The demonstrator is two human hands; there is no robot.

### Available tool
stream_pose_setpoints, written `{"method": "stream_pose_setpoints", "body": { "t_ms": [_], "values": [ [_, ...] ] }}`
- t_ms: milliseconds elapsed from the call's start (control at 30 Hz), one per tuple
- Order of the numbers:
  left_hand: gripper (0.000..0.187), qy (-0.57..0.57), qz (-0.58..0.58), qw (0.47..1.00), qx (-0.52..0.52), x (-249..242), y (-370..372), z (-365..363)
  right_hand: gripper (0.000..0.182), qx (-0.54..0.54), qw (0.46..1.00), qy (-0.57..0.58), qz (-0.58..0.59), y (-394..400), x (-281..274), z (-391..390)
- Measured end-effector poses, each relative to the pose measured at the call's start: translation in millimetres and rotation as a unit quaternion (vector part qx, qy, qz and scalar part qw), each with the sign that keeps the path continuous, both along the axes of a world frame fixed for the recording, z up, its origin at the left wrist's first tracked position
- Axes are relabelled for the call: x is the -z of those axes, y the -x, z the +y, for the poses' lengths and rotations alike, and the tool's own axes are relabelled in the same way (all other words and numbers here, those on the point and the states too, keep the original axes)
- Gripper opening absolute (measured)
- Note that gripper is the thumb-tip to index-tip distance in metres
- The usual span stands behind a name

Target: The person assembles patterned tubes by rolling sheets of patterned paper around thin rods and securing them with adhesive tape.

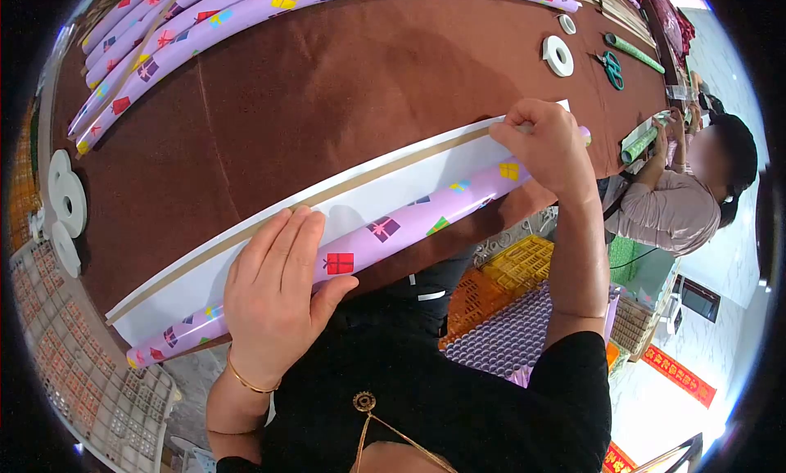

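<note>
A lilac roll of wrapping paper (393,227) printed with gift boxes lies along the table edge nearest me. Its unrolled end shows a white underside (352,207), and a long, thin tan strip (385,168) runs along that white border. My left hand (274,289) rests palm down across the paper and roll, fingers stretched out, fingertips at the strip. At the right end, the fingers of my right hand (550,146) are pinched together at the strip; the grip itself is partly hidden by the hand.
More lilac rolls (196,31) lie at the back left. White tape rolls (558,56), green-handled scissors (611,69) and a green roll (634,53) sit at the back right. More white rolls (67,199) are at the left edge. A co-worker (667,203) handles green paper on the right.
</note>
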State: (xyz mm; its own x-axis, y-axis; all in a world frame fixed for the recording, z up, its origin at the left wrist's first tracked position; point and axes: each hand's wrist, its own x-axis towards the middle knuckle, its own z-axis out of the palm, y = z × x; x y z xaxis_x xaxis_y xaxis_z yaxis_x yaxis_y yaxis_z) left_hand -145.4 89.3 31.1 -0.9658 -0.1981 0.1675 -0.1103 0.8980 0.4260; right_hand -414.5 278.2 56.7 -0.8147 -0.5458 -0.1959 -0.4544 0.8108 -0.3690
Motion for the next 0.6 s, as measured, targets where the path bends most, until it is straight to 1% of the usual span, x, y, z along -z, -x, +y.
{"method": "stream_pose_setpoints", "body": {
  "t_ms": [233,300,333,400,433,500,567,600],
  "values": [
    [0.059,0.002,0.009,1.000,0.000,1.1,0.1,-0.4,0.022,-0.012,1.000,-0.006,0.022,-2.4,1.3,-2.3],
    [0.059,0.004,0.009,1.000,-0.001,1.7,-0.1,0.1,0.020,0.028,0.998,-0.059,0.012,-7.3,-3.9,-6.6],
    [0.059,0.005,0.009,1.000,-0.002,1.6,-0.3,0.3,0.020,0.026,0.998,-0.058,0.011,-8.6,-2.7,-4.9],
    [0.058,0.005,0.005,1.000,-0.004,0.6,-0.3,0.6,0.027,-0.028,0.986,-0.079,0.142,-11.7,1.3,0.3],
    [0.058,0.002,0.002,1.000,-0.004,0.3,-0.5,0.8,0.027,-0.030,0.987,-0.077,0.141,-16.2,0.9,-0.2],
    [0.058,0.003,0.004,1.000,-0.004,0.8,-0.2,1.0,0.037,-0.158,0.956,0.040,0.244,-30.4,-1.5,-1.4],
    [0.058,0.004,0.008,1.000,-0.002,1.6,-0.1,0.9,0.044,-0.242,0.951,0.054,0.186,-55.1,-6.9,-14.8],
    [0.057,0.003,0.010,1.000,-0.002,1.8,-0.2,0.9,0.051,-0.278,0.948,0.062,0.141,-68.0,-8.6,-20.3]
  ]
}}
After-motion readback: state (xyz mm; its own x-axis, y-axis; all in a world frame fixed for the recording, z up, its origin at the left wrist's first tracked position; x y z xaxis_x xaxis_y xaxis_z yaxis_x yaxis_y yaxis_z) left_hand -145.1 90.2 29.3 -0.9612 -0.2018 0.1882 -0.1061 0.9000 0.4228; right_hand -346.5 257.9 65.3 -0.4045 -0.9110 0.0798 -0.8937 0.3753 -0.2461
